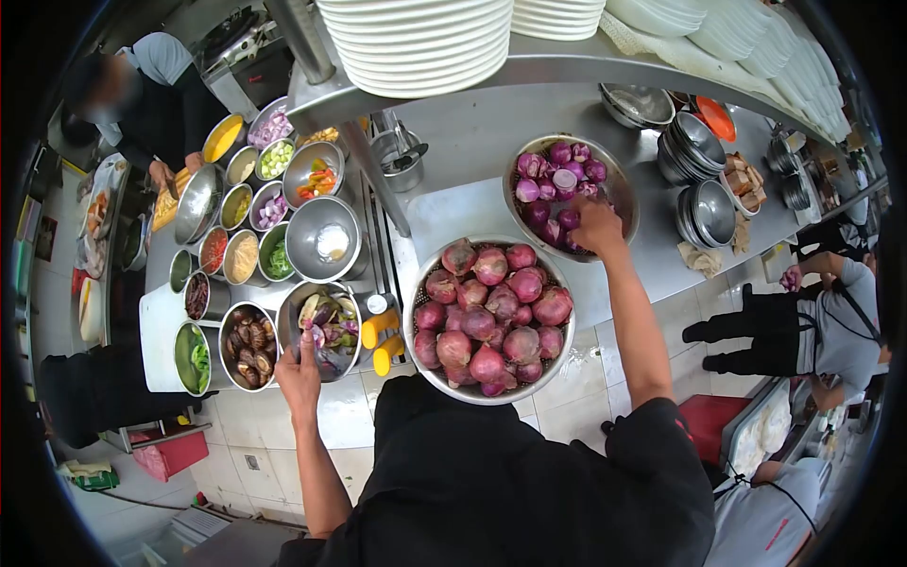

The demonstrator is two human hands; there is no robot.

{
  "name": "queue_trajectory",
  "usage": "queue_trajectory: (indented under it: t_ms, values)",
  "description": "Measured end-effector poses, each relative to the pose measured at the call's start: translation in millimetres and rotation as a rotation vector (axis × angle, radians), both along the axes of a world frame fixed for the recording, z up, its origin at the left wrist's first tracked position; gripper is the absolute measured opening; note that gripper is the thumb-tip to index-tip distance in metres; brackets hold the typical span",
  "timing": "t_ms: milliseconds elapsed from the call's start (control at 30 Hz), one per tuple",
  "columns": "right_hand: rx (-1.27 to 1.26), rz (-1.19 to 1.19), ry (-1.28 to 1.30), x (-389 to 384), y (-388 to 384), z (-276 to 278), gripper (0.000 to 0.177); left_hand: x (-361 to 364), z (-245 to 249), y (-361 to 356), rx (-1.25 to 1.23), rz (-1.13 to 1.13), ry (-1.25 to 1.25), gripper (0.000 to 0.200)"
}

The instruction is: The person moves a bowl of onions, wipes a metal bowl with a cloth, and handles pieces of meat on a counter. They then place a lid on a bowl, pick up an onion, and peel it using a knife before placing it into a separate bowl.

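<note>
My left hand (300, 380) is over a metal bowl (355, 357) of onion skins and trimmings, its fingers pinched at a purple onion peel (315, 333). To the right, my right hand (598, 227) reaches into a metal bowl (625, 180) of peeled red onions (565, 180). Its fingers curl down onto an onion there, and the fingertips are partly hidden. Between my arms, close to my body, stands a perforated metal colander (413, 348) heaped with unpeeled red onions (489, 317).
Left are several metal containers of cut vegetables (272, 210), a bowl of mushrooms (249, 348) and yellow-handled tools (381, 329). White plates (416, 47) stack on a shelf overhead. Metal bowls (694, 146) stand at right. A co-worker (161, 104) works at far left; other people stand at right.
</note>
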State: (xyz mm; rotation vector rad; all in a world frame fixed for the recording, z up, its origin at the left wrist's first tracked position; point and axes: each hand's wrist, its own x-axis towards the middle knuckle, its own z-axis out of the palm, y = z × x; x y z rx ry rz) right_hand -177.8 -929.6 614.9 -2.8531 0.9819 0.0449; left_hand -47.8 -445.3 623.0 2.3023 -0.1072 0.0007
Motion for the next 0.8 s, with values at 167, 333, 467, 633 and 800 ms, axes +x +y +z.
queue_trajectory:
  t_ms: [167,333,467,633,800]
  values:
    - [0.028,0.017,0.193,16,-7,-16,0.054,-13,-3,-2,-0.023,0.032,0.014,0.046]
    - [0.154,-0.045,-0.071,4,-15,-3,0.054,-22,-2,-3,-0.059,0.044,0.018,0.045]
    - [-0.026,-0.283,-0.333,-1,-51,1,0.048,-24,3,0,-0.069,0.07,0.06,0.045]
    - [-0.069,-0.335,-0.42,-5,-77,-12,0.045,-23,-3,0,-0.123,0.055,0.065,0.041]
    - [-0.05,-0.252,-0.505,-16,-68,-17,0.05,-23,-4,2,-0.167,0.06,0.042,0.04]
